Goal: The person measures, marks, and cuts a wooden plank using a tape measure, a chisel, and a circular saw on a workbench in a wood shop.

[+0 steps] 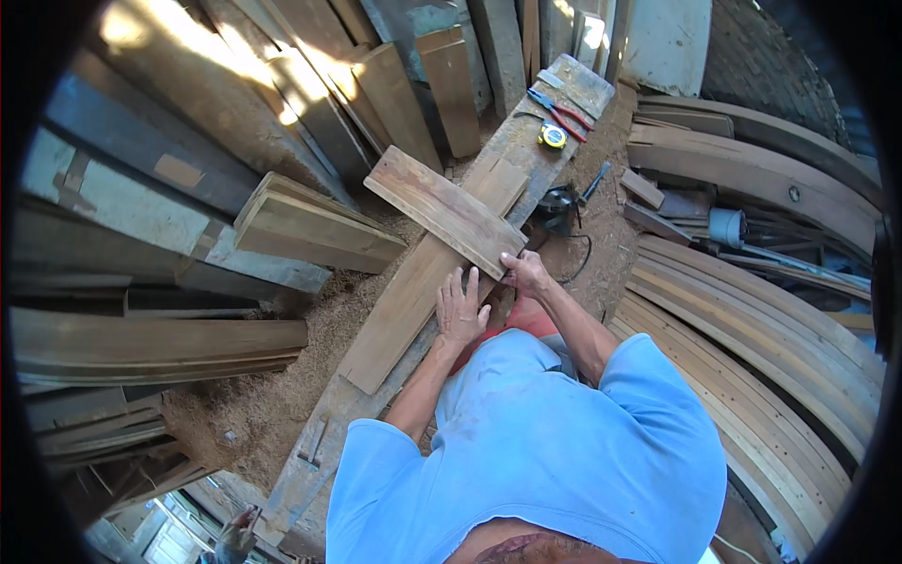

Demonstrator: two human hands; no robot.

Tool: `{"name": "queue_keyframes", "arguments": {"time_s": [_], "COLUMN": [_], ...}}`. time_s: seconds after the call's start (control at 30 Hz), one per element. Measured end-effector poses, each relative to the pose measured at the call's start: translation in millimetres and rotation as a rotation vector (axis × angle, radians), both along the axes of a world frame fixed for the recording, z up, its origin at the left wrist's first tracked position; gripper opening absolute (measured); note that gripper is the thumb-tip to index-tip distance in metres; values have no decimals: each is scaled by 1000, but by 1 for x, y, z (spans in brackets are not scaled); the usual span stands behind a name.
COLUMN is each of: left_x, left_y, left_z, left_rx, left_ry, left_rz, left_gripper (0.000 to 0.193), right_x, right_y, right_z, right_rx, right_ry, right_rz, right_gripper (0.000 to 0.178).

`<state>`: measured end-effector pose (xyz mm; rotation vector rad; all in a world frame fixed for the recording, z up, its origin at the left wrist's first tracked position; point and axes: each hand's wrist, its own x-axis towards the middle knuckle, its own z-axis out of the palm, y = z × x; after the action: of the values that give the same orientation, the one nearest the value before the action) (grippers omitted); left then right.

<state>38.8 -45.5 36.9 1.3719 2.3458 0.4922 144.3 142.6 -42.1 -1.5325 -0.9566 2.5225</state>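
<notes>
Short reddish board (444,209) laid crosswise over long plank (427,273), both resting on grey beam worktop (526,132); crossing likely set for marking or squaring. Left hand (460,308) flat on long plank, fingers spread, steadying. Right hand (526,273) at short board's near end, fingers pinching its edge. Further up worktop: yellow tape measure (552,135), red-handled pliers (562,110). Power tool (556,209) and cable just beside on sawdust floor (282,395). Stacked planks (315,230) crowding left; curved timbers (770,329) right.
</notes>
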Motion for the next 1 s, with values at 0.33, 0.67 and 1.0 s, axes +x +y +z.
{"name": "queue_keyframes", "arguments": {"time_s": [0.33, 0.67, 1.0], "left_x": [-53, -56, -52], "left_y": [39, 44, 48], "left_z": [-37, -58, -57], "left_rx": [-182, -5, -31], "left_ry": [3, 58, 89], "left_rz": [-62, -117, -83], "left_gripper": [125, 102, 94], "right_x": [-41, -41, -43], "right_y": [26, 30, 33], "right_z": [-25, -27, -24], "right_rx": [157, 166, 124], "right_ry": [-30, -21, -8], "right_rz": [-56, -112, -173], "right_gripper": [36, 35, 35]}}
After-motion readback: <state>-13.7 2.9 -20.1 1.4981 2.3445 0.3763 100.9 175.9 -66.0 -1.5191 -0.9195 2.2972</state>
